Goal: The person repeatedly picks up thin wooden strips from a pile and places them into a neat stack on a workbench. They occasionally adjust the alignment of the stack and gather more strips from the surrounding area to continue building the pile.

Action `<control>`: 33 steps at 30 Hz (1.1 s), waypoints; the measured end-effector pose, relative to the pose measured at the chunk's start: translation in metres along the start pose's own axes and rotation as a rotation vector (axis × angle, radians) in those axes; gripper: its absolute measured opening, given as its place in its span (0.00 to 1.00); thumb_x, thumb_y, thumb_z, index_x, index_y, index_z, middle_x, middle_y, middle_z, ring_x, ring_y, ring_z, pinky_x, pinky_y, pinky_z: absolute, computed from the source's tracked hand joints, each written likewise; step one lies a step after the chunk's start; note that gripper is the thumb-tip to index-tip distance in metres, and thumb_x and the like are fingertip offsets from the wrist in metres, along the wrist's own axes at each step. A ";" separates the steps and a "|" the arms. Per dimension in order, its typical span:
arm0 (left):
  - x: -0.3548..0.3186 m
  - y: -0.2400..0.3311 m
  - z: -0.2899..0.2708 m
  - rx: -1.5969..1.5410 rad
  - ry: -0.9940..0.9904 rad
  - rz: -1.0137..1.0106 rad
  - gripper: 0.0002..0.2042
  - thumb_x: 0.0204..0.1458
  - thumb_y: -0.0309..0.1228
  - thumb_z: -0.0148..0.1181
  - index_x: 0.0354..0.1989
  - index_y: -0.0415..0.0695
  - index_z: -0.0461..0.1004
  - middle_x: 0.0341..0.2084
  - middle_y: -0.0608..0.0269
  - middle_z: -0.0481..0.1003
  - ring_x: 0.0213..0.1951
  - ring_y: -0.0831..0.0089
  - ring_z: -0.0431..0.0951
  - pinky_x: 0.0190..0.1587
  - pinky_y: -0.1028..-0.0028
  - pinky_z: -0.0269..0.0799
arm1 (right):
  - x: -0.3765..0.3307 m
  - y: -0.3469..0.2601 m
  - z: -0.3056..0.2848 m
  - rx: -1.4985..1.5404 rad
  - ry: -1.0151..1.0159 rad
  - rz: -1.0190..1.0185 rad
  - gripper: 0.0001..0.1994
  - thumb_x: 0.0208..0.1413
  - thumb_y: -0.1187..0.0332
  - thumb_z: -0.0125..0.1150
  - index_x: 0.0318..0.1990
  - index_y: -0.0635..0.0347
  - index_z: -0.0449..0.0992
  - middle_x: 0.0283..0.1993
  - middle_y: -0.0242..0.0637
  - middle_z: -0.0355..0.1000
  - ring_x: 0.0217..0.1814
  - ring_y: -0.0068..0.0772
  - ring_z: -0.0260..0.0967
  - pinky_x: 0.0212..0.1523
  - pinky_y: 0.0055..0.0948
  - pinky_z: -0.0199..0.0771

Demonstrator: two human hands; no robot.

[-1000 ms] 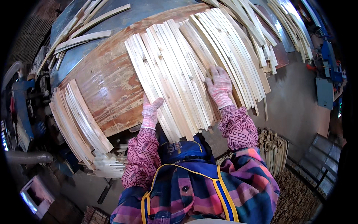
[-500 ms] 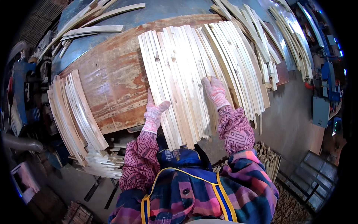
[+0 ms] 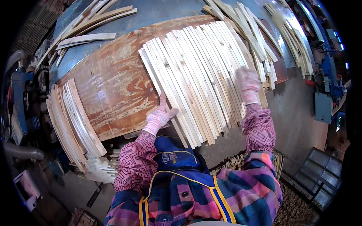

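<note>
Pale wooden strips (image 3: 194, 81) lie side by side in a wide row on a worn, stained plywood board (image 3: 113, 75). My gloved left hand (image 3: 160, 117) is at the row's left edge, index finger stretched along the outermost strip and thumb apart over it. That outermost strip sits slightly apart from its neighbours at the near end. At the right edge of the row is my gloved right hand (image 3: 249, 83), smeared by motion, so its fingers cannot be made out. The strips' near ends are uneven and overhang the board's front edge.
A smaller stack of strips (image 3: 77, 116) lies at the board's left end. Loose strips (image 3: 94, 24) are strewn on the blue-grey table (image 3: 151, 11) at the far left. More loose strips (image 3: 252, 32) lie at the far right. Blue machinery (image 3: 332, 75) stands along the right side.
My right hand has moved right, from the middle of the strips to their right edge. The dark gap between two groups of strips has closed into one row. My left hand stays at the left edge.
</note>
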State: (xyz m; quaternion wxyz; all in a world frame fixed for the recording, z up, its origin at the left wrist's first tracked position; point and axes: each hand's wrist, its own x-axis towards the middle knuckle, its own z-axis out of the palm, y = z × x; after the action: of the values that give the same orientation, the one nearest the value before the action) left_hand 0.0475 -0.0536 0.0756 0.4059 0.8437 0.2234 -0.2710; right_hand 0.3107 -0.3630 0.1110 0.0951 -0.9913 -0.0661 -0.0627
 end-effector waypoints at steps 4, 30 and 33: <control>0.027 -0.040 0.024 -0.287 0.219 0.125 0.51 0.52 0.58 0.57 0.73 0.42 0.35 0.62 0.39 0.62 0.63 0.54 0.66 0.63 0.66 0.61 | 0.015 0.027 0.000 -0.245 -0.024 0.021 0.23 0.55 0.44 0.56 0.47 0.52 0.77 0.47 0.38 0.75 0.43 0.46 0.73 0.42 0.42 0.74; -0.100 -0.250 -0.087 -0.508 0.237 -0.147 0.38 0.53 0.60 0.54 0.69 0.53 0.57 0.61 0.58 0.68 0.61 0.60 0.68 0.61 0.65 0.61 | -0.035 -0.495 0.067 0.040 -0.302 -0.667 0.29 0.54 0.49 0.58 0.61 0.50 0.69 0.62 0.43 0.66 0.68 0.44 0.58 0.65 0.38 0.61; -0.087 -0.271 -0.101 -0.657 0.437 -0.187 0.35 0.55 0.53 0.57 0.68 0.50 0.58 0.62 0.57 0.66 0.62 0.64 0.67 0.63 0.68 0.59 | 0.015 -0.560 0.141 0.053 -0.251 -0.739 0.32 0.52 0.49 0.59 0.66 0.42 0.62 0.63 0.42 0.64 0.66 0.43 0.59 0.63 0.41 0.62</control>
State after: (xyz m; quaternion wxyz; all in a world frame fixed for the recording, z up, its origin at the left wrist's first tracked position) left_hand -0.1520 0.1684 0.0313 0.5706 0.6828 0.4549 -0.0352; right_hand 0.2611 0.2113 0.0764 0.0831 -0.8978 -0.4315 0.0306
